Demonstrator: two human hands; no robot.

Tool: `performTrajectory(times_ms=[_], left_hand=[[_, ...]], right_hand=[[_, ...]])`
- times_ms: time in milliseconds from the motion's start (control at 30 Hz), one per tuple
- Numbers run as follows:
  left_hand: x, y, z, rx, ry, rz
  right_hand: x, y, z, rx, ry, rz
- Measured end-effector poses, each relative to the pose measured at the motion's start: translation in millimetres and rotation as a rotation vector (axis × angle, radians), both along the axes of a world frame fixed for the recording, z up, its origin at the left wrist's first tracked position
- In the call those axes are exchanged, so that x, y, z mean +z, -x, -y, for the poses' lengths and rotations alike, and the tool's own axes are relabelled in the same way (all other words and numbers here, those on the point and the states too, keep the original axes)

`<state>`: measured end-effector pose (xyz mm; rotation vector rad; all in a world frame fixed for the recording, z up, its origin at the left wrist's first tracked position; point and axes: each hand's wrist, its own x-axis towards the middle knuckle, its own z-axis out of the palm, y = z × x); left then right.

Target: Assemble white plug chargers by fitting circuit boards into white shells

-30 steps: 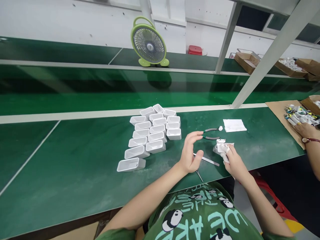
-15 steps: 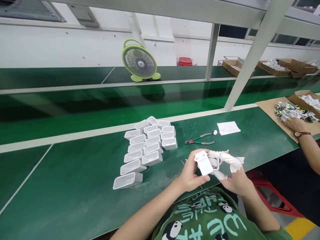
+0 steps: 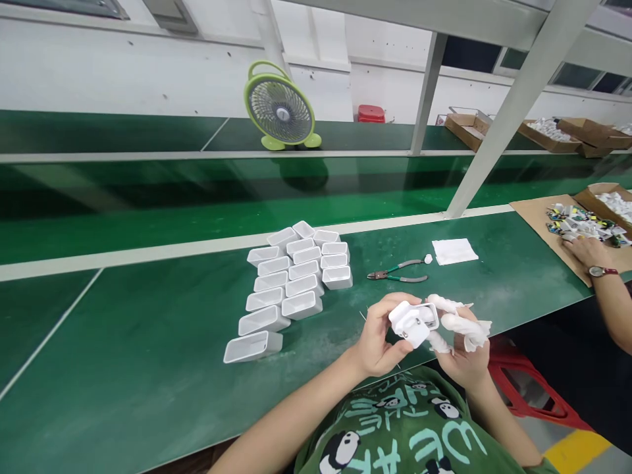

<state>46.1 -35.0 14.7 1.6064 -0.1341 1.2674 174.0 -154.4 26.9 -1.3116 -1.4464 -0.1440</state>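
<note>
My left hand and my right hand together hold a small white plastic casing in front of my chest, above the near edge of the green bench. The fingers of my right hand are wrapped in white tape or cloth. To the left, on the bench, lie several open white rectangular shells in rows. Green-handled pliers lie just beyond my hands.
A folded white cloth lies past the pliers. A green fan stands on the far shelf. At the right another person's hand rests on cardboard with small parts. A slanted white post rises from the bench.
One second ago my left hand was open above the bench and my right held the piece low. Both hands now hold the white casing, which has turned slightly since half a second ago.
</note>
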Motion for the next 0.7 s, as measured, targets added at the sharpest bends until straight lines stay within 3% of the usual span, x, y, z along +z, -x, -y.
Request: performTrajectory(times_ms=[167, 267, 333, 433, 567, 700], left_hand=[[0.2, -0.6, -2.7, 0.062, 0.121, -0.128], [-4.0, -0.7, -10.8, 0.120, 0.281, -0.169], [-6.9, -0.5, -19.7, 0.158, 0.371, -0.157], [-7.4, 0.8, -31.8, 0.184, 0.448, -0.134], [-2.3, 3.4, -37.1, 0.222, 0.465, -0.123], [1.7, 8.3, -35.9, 0.343, 0.367, -0.073]], right_hand=[[-5.5, -4.5, -9.9, 0.052, 0.059, -0.063], [-8.1, -11.5, -20.5, 0.042, 0.211, -0.087], [-10.2, -11.5, -25.6, 0.067, 0.343, -0.021], [-15.6, 0.1, -28.6, 0.210, 0.484, 0.160], [-26.3, 21.1, -30.5, 0.371, 0.558, 0.380], [-32.8, 25.2, -36.0, 0.469, 0.533, 0.524]])
